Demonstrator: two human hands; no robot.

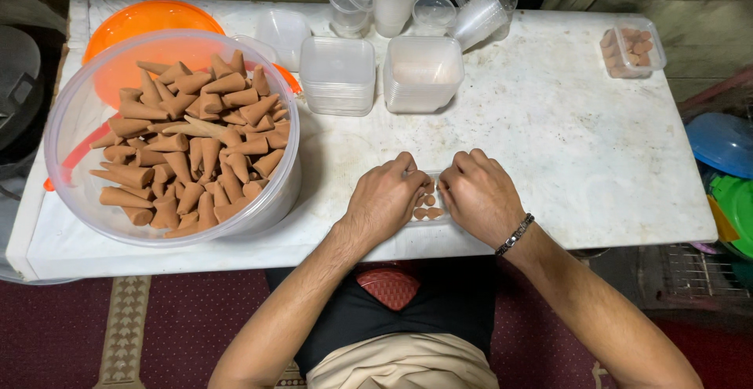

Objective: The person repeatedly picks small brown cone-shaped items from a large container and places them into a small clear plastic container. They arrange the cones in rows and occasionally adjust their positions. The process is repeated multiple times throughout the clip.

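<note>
the person's left hand (386, 194) and right hand (478, 193) rest side by side near the front edge of a white marble-look table (565, 146), both knuckles-up with the fingers curled down over a small clear container (427, 201) that lies between them. the fingers of both hands are bent and closed in on the container's rims, so each hand seems to press or grip its side; how firm the hold is cannot be told, since the fingertips are hidden. inside the container a few brown cones (428, 212) show in the gap between the hands. a dark beaded bracelet (515, 234) sits on the right wrist.

to the left, well apart from the hands, stands a large clear tub (70, 114) heaped with brown cones of the same kind, and behind it lies an orange lid (137, 20). at the back of the table are two stacks of empty clear square containers (339, 75), with clear cups and round lids (478, 16) beyond them. at the far right corner sits a filled small container (632, 48) of cones. a blue lid (723, 142) lies off the table at the right.
</note>
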